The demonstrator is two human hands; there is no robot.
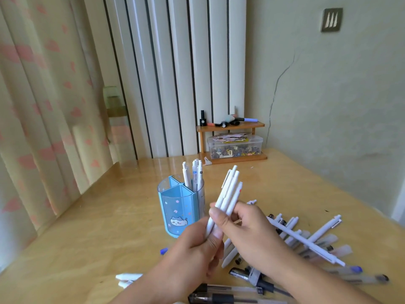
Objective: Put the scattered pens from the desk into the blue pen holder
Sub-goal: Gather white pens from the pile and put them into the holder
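1. Left hand and right hand both closed around a bundle of white pens, tips angled toward 1 o'clock, above the table.
2. Blue pen holder sits at 10 o'clock of the hands, just beside them; three white pens stand in its rear compartment.
3. Scattered pens lie in a pile at 3–5 o'clock of the hands.
4. Wooden shelf at 12 o'clock, far table edge.

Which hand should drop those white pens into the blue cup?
Probably the left hand. It grips the white pens low down and sits nearest the holder. The right hand is closer to the pile.
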